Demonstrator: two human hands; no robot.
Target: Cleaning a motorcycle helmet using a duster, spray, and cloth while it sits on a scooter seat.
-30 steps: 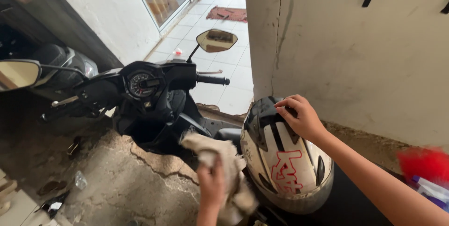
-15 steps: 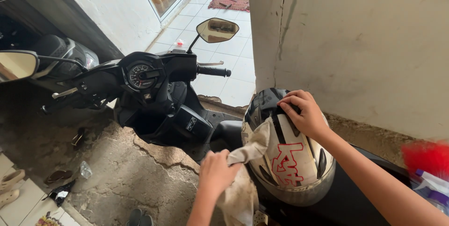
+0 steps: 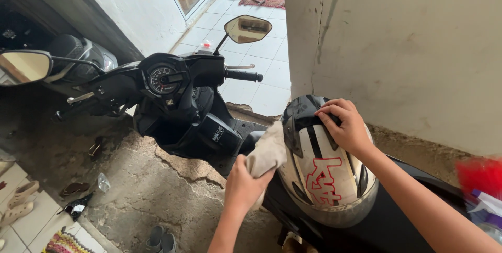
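Note:
A white helmet (image 3: 327, 180) with black stripes and red lettering rests on the black seat (image 3: 397, 227) of a scooter. My right hand (image 3: 345, 126) lies flat on the helmet's top, steadying it. My left hand (image 3: 246, 184) grips a beige cloth (image 3: 268, 151) and presses it against the helmet's left side, beside the dark visor (image 3: 294, 117).
The black scooter's handlebars and speedometer (image 3: 159, 79) point away from me, with mirrors at left (image 3: 23, 66) and upper middle (image 3: 248, 28). A white wall (image 3: 408, 49) stands close on the right. Cracked concrete floor, sandals (image 3: 21, 200) and a red-topped bottle (image 3: 481, 190) lie around.
My left hand has lifted the cloth from low beside the seat up against the helmet's left side. My right hand has stayed on the helmet's top.

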